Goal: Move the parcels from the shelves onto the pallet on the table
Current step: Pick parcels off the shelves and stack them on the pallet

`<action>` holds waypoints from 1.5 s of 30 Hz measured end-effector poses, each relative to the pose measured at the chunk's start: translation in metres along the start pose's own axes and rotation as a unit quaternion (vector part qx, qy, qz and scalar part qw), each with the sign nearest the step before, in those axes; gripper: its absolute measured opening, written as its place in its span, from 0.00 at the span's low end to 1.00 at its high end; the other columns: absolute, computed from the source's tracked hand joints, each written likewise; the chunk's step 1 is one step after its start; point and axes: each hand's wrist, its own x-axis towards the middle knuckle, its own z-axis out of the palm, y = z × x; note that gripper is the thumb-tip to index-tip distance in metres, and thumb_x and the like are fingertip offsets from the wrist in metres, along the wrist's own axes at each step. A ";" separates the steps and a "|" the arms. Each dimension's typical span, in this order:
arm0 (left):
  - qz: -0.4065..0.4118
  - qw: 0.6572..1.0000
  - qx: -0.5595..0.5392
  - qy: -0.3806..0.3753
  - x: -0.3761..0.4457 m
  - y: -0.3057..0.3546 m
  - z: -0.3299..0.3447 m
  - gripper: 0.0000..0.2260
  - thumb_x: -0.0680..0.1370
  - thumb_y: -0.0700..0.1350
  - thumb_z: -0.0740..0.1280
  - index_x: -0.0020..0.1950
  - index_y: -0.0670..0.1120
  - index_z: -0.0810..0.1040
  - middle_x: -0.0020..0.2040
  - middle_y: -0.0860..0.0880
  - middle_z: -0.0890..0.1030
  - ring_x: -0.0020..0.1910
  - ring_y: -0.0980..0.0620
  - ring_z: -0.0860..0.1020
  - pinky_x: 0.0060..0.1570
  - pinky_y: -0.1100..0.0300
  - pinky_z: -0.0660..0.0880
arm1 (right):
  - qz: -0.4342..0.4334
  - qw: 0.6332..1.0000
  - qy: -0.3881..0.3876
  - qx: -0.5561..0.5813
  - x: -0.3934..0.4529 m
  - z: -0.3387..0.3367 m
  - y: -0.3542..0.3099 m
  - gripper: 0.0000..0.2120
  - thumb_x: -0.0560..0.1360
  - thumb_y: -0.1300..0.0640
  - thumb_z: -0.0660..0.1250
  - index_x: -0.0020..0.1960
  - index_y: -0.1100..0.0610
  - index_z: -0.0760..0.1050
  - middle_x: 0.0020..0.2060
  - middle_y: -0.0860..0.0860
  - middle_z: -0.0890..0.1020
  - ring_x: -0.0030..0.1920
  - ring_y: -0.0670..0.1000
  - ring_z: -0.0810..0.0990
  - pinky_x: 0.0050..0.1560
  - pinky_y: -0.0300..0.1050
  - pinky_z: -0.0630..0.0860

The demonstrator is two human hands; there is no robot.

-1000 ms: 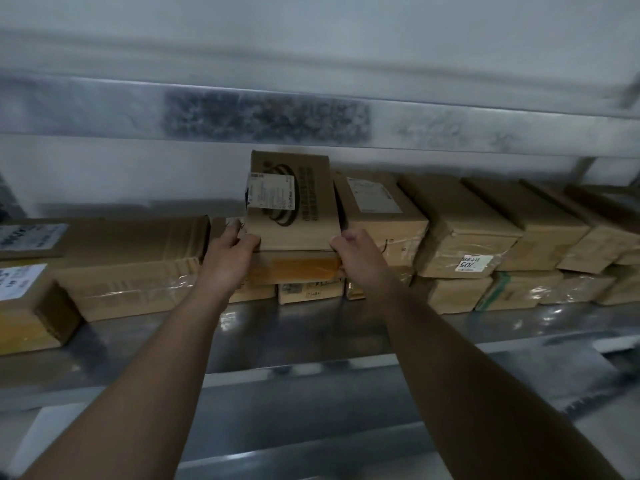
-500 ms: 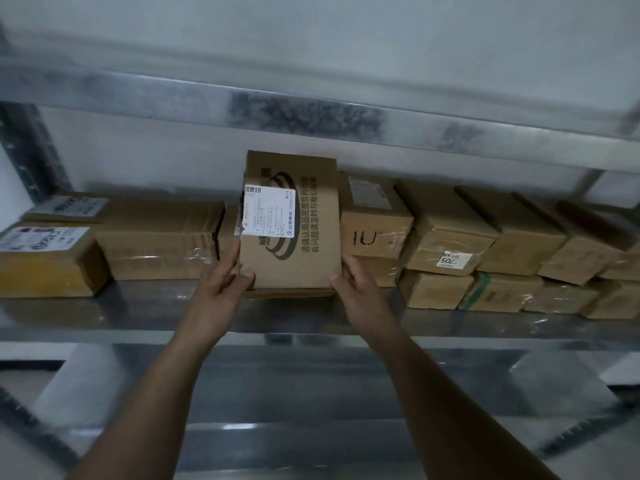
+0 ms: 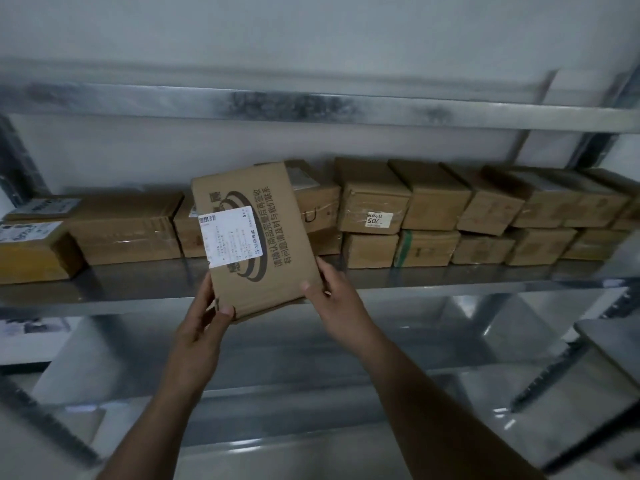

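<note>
The flat cardboard parcel is off the shelf, held up in front of the shelf edge and tilted with its printed face and white shipping label toward the camera. The left hand pinches its lower left corner, thumb on the face; the right hand clasps the lower right edge, fingers curled behind. It looks thin, stiff and light, judging by how easily it hangs from two corner grips. The plain card should not be slippery, though the bottom edge appears slightly bowed, so a hold along both long sides would steady it better than the corners. Behind it, more brown boxes sit in two layers along the shelf, several wrapped in clear tape. Another box with a label sits at the far left. The pallet is not in view.
</note>
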 end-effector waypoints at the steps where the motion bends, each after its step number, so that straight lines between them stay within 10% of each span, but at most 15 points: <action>1: 0.004 1.000 0.003 0.004 -0.004 0.001 0.003 0.28 0.75 0.52 0.67 0.73 0.62 0.61 0.67 0.59 0.72 0.64 0.58 0.72 0.66 0.45 0.68 | 0.001 1.000 -0.001 -0.002 -0.003 -0.002 0.000 0.27 0.78 0.48 0.61 0.75 0.45 0.58 0.68 0.49 0.67 0.64 0.46 0.71 0.67 0.47 0.68; 21: 0.013 0.997 0.021 -0.067 -0.066 0.022 0.098 0.24 0.80 0.43 0.60 0.72 0.62 0.60 0.61 0.63 0.72 0.59 0.64 0.72 0.55 0.65 0.70 | -0.003 0.993 0.088 0.084 -0.096 -0.091 0.052 0.21 0.78 0.55 0.65 0.68 0.50 0.64 0.65 0.49 0.73 0.61 0.45 0.74 0.54 0.33 0.72; 27: 0.015 0.990 0.012 -0.137 -0.077 0.027 0.157 0.25 0.80 0.42 0.61 0.74 0.58 0.61 0.66 0.57 0.73 0.63 0.59 0.71 0.61 0.60 0.70 | -0.004 0.984 0.160 0.079 -0.140 -0.140 0.077 0.21 0.78 0.58 0.64 0.68 0.47 0.63 0.64 0.46 0.74 0.62 0.44 0.73 0.57 0.33 0.73; 30: 0.024 0.983 0.007 -0.184 -0.086 0.033 0.192 0.24 0.80 0.42 0.61 0.73 0.59 0.61 0.65 0.60 0.72 0.62 0.62 0.71 0.55 0.71 0.69 | 0.005 0.979 0.196 0.063 -0.165 -0.166 0.088 0.24 0.78 0.60 0.62 0.71 0.45 0.61 0.65 0.46 0.73 0.63 0.43 0.73 0.63 0.42 0.73; 34: 0.030 0.970 -0.001 -0.242 -0.100 0.040 0.238 0.24 0.80 0.40 0.60 0.71 0.62 0.59 0.62 0.64 0.72 0.58 0.68 0.71 0.49 0.80 0.67 | 0.011 0.969 0.240 0.049 -0.202 -0.200 0.100 0.22 0.78 0.61 0.60 0.63 0.37 0.61 0.57 0.37 0.75 0.58 0.36 0.74 0.54 0.30 0.72; 40: 0.026 0.942 -0.021 -0.334 -0.115 0.044 0.300 0.24 0.80 0.43 0.61 0.69 0.66 0.60 0.62 0.68 0.71 0.64 0.62 0.69 0.62 0.62 0.67 | 0.013 0.950 0.307 0.047 -0.248 -0.241 0.122 0.24 0.75 0.57 0.60 0.70 0.44 0.63 0.63 0.43 0.75 0.63 0.46 0.74 0.59 0.47 0.76; 45: 0.026 0.916 -0.027 -0.399 -0.128 0.048 0.361 0.23 0.80 0.43 0.61 0.69 0.65 0.61 0.60 0.70 0.70 0.62 0.68 0.69 0.50 0.77 0.67 | 0.043 0.920 0.389 0.014 -0.281 -0.277 0.142 0.23 0.78 0.51 0.62 0.70 0.38 0.61 0.61 0.36 0.73 0.62 0.43 0.74 0.56 0.43 0.76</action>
